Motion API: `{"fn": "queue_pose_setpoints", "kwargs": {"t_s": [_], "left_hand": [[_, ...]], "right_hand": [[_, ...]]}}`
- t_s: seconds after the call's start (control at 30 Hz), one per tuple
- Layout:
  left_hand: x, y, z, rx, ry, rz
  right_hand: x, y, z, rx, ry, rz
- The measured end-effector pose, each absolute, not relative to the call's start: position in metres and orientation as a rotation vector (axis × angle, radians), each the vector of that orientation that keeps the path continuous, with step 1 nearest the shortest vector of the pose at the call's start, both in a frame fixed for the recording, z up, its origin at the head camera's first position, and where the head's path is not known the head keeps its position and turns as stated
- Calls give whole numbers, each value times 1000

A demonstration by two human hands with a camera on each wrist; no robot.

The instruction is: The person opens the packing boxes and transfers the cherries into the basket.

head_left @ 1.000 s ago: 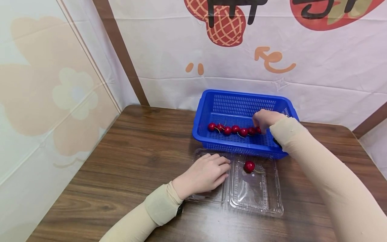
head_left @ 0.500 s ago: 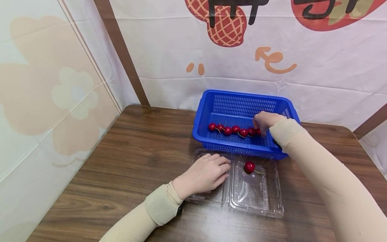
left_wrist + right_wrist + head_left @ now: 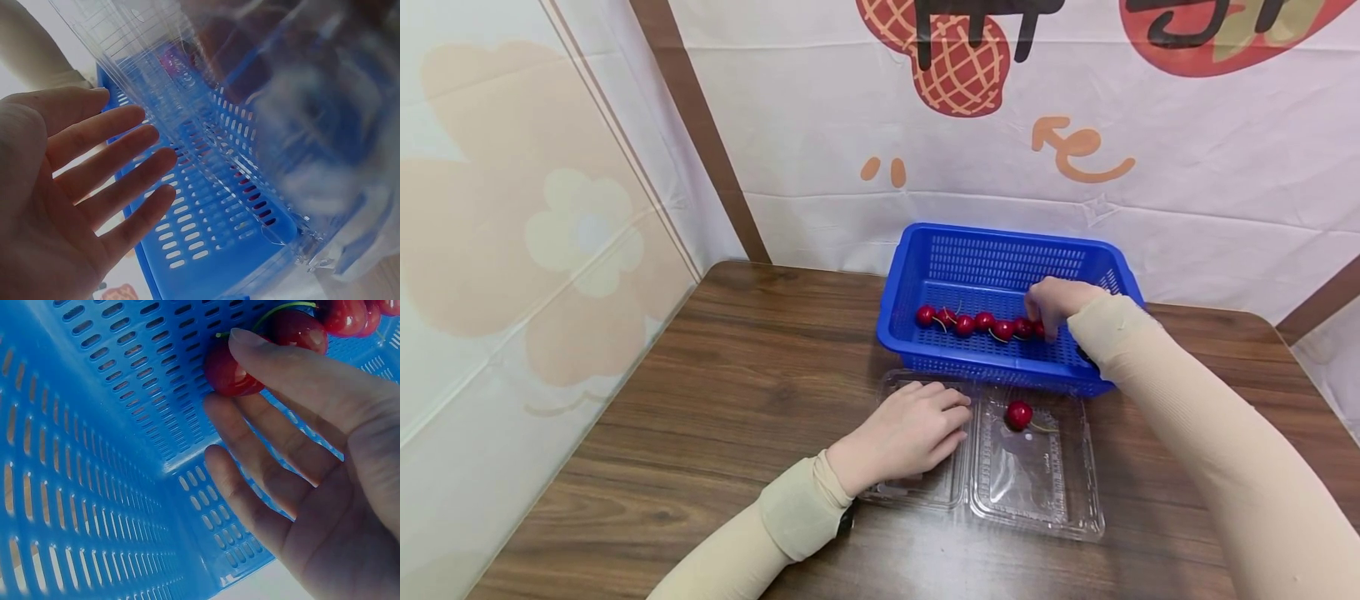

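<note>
In the blue basket (image 3: 891, 300), several red cherries (image 3: 964, 324) with stems lie in a row along the floor. My right hand (image 3: 1060, 300) reaches in at the row's right end. Up close in the right wrist view, its thumb and fingers pinch one cherry (image 3: 225, 372) at the stem side. In front of the basket lies a clear plastic clamshell box (image 3: 1026, 483), unfolded, with a single cherry (image 3: 1018, 414) in its right half. My left hand (image 3: 910, 429) rests on the left half, fingers loosely extended; the left wrist view shows the fingers (image 3: 128, 175) spread beside the clear plastic.
A brown wooden table (image 3: 722, 392) carries everything. Behind it hangs a pale printed cloth (image 3: 805, 125), and another cloth (image 3: 512, 250) closes the left side. The basket's raised walls surround the right hand.
Almost nothing moves. The right hand stays at the right end of the cherry row with only a slight finger shift, and the left hand keeps still on the box.
</note>
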State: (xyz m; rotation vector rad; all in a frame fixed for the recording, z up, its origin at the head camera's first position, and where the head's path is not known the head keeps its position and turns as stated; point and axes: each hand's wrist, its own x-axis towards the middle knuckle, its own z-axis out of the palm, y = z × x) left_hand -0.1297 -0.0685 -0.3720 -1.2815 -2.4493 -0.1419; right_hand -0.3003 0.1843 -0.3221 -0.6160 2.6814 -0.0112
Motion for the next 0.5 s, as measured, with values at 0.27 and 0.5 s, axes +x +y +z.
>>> {"fn": "queue_pose_setpoints", "kwargs": {"t_s": [0.27,0.5], "left_hand": [[-129,-68,-372,-1280,-2454,-142],[-129,-67,-371,-1281,-2461,-135]], "right_hand": [[-302,185,-324,-622,2681,13],[-304,185,-323,-635,2690,27]]}}
